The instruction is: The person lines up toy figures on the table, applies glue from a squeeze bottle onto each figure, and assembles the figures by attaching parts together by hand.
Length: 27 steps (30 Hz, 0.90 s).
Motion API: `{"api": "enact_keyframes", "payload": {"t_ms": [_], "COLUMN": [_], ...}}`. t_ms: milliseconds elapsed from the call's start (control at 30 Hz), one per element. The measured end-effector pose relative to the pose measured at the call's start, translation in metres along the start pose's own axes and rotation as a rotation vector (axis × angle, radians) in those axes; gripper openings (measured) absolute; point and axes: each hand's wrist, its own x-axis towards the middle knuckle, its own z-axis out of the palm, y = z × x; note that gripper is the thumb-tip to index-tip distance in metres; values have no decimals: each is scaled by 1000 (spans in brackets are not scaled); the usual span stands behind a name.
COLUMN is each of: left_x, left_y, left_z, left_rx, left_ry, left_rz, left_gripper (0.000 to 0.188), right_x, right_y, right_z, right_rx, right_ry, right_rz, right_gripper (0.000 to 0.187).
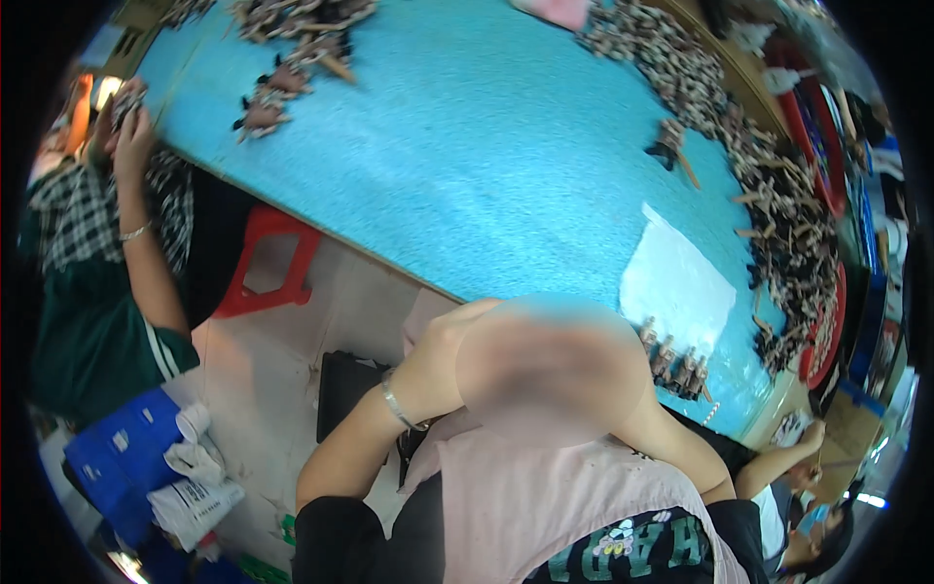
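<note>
Both of my hands meet in front of my chest at the near edge of the blue table (457, 165). A round smear covers most of them. My left hand (449, 350), with a bracelet at its wrist, shows only its back and the start of the fingers. Nearly all of my right hand (615, 375) lies inside the smear. Whatever may be between them is hidden. Just right of my hands stand several small brown figures (671, 362) in a row, beside a white sheet (676, 277). Farther off, one dark-and-brown piece with a stick (669, 146) lies alone.
Along the table's right side runs a long heap of small brown-and-white pieces (788, 214). More brown pieces (292, 73) lie at the far left. Another person (126, 224) sits left near a red stool (268, 263). A blue box (126, 438) stands on the floor. A second person (793, 487) is at lower right.
</note>
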Motion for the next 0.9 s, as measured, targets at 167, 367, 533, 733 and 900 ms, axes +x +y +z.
{"api": "enact_keyframes", "payload": {"t_ms": [167, 367, 533, 733, 900], "left_x": [12, 11, 10, 21, 16], "left_y": [0, 3, 5, 21, 31], "left_z": [1, 6, 11, 25, 36], "left_rx": [20, 62, -243, -441, -117], "left_ry": [-52, -25, 78, 437, 363], "left_rz": [-16, -26, -176, 78, 115], "left_gripper": [21, 19, 18, 21, 20], "right_x": [2, 2, 11, 3, -3], "right_y": [-6, -2, -4, -13, -8], "right_z": [-9, -12, -17, -34, -40], "right_rx": [0, 19, -21, 687, 802], "right_ry": [-21, -36, 30, -64, -140], "right_rz": [65, 58, -208, 150, 128], "right_gripper": [25, 22, 32, 25, 21]}}
